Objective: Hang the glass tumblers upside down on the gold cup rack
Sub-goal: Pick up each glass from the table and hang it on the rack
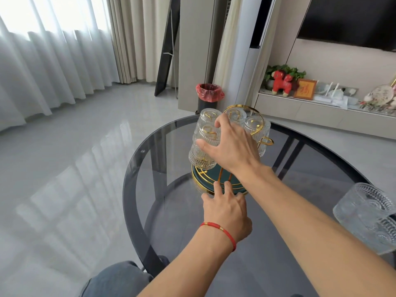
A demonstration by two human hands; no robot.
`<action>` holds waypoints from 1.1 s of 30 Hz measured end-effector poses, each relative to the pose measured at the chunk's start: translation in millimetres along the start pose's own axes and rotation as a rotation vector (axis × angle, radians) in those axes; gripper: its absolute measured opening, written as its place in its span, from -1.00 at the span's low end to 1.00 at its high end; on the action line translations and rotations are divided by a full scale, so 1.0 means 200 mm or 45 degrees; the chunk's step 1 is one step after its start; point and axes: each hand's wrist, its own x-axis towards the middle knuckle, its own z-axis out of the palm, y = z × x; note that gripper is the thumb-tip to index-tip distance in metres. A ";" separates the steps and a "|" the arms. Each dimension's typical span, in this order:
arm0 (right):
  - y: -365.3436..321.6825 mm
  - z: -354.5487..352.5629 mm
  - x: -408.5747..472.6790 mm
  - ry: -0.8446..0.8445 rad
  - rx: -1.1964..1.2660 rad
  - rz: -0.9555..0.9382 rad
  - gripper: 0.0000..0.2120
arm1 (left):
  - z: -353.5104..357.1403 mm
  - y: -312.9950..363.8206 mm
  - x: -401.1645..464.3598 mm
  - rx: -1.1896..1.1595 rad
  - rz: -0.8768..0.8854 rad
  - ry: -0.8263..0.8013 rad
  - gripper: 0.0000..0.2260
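The right hand (232,144) fingers grasp a ribbed clear glass tumbler (206,146), seating it on the gold wire cup rack (242,108); left hand (225,207) fingers, spread loose, steady the base. Next, a gentle release seems due.

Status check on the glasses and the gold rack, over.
Right hand gripping a tumbler on the gold rack. Left hand steadying its base. One loose tumbler waiting. Nothing blocking.

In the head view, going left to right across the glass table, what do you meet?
table's dark rim → left hand on the rack base → right hand on a hung tumbler → loose tumbler
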 end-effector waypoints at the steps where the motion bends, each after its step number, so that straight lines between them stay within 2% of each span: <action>1: 0.01 0.00 -0.01 0.005 -0.006 0.000 -0.49 | 0.00 0.00 0.00 0.001 0.002 0.007 -0.55; 8: 0.03 -0.02 -0.08 -0.009 -0.039 -0.002 -0.44 | 0.02 -0.02 0.01 -0.132 0.008 0.172 -0.66; 13: 0.10 -0.13 -0.24 0.253 0.113 -0.116 -0.71 | -0.01 0.00 0.03 -0.467 0.115 0.470 -0.83; 18: 0.27 -0.25 -0.46 0.308 0.192 -0.079 -0.84 | -0.01 0.04 0.02 -0.625 0.213 0.559 -0.79; 23: 0.54 -0.35 -0.74 0.248 -0.053 0.102 -0.79 | 0.00 0.04 0.01 -0.641 0.254 0.613 -0.72; 29: 0.74 -0.45 -0.93 -0.073 -0.387 0.627 -0.48 | 0.02 0.06 -0.02 -0.689 0.292 0.598 -0.64; 33: 0.82 -0.47 -1.03 -0.203 -0.402 0.780 -0.36 | 0.05 0.12 -0.04 -0.680 0.343 0.564 -0.62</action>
